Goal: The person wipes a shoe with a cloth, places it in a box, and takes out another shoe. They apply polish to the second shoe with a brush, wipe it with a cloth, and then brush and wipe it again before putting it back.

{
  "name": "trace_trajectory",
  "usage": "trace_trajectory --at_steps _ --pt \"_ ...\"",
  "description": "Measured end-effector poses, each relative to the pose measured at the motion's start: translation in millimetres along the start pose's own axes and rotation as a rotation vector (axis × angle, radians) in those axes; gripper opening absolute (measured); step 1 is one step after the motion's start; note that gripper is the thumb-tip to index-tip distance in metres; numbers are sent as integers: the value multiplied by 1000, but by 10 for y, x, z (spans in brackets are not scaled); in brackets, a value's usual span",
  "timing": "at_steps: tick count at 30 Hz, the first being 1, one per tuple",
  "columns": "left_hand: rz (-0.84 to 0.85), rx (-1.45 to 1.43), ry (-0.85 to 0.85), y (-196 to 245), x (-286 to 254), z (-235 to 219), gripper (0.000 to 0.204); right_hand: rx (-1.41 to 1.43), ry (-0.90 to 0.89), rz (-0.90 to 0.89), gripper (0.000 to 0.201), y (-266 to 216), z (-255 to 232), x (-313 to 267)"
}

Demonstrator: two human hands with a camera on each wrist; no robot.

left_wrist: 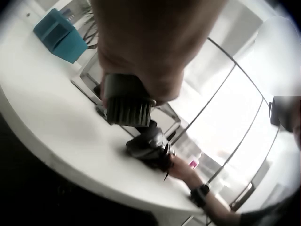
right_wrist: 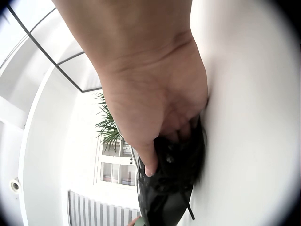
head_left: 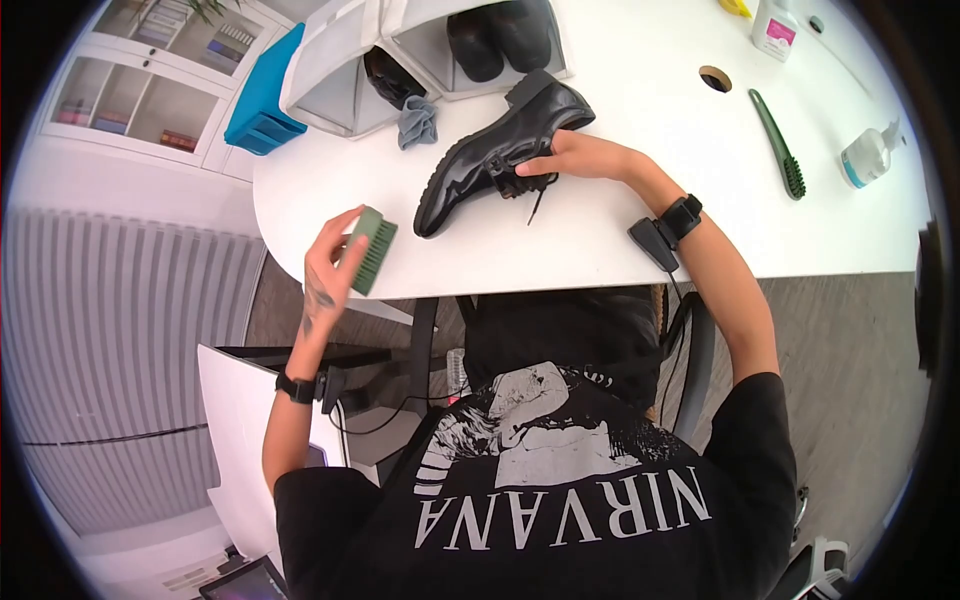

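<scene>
My right hand (head_left: 592,157) grips a black leather lace-up shoe (head_left: 468,165) by its opening, with the thumb over the lacing and the other fingers inside. In the head view the shoe lies tilted on its side, toe to the lower left, sole facing the storage boxes, a lace end hanging loose. To its left, at the table's rounded edge, my left hand (head_left: 332,258) holds a green scrubbing brush (head_left: 376,250), its bristles turned toward the shoe. In the left wrist view the brush (left_wrist: 127,101) is apart from the shoe (left_wrist: 148,143).
Behind the shoe stand white fabric boxes (head_left: 340,85) holding dark footwear, with a grey-blue cloth (head_left: 417,122) in front. A teal container (head_left: 265,95) is at the left. On the right lie a long-handled green brush (head_left: 775,140), a pump bottle (head_left: 868,158) and a white bottle (head_left: 775,30).
</scene>
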State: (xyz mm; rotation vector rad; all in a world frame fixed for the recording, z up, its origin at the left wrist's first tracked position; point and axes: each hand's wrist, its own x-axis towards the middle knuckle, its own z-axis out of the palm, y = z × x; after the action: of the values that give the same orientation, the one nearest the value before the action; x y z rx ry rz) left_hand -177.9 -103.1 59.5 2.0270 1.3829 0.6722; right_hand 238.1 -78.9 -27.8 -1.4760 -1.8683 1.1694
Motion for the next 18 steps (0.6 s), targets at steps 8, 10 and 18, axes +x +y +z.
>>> trace_trajectory --at_steps 8,10,18 --pt "-490 -1362 -34 -1365 1068 -59 49 164 -131 -53 57 -215 -100 -108" --pt "-543 -1207 66 -1485 1186 -11 47 45 -163 56 57 -181 -125 -56" --pt "-392 -303 70 -1746 1231 -237 37 194 -153 -64 56 -114 -63 -72"
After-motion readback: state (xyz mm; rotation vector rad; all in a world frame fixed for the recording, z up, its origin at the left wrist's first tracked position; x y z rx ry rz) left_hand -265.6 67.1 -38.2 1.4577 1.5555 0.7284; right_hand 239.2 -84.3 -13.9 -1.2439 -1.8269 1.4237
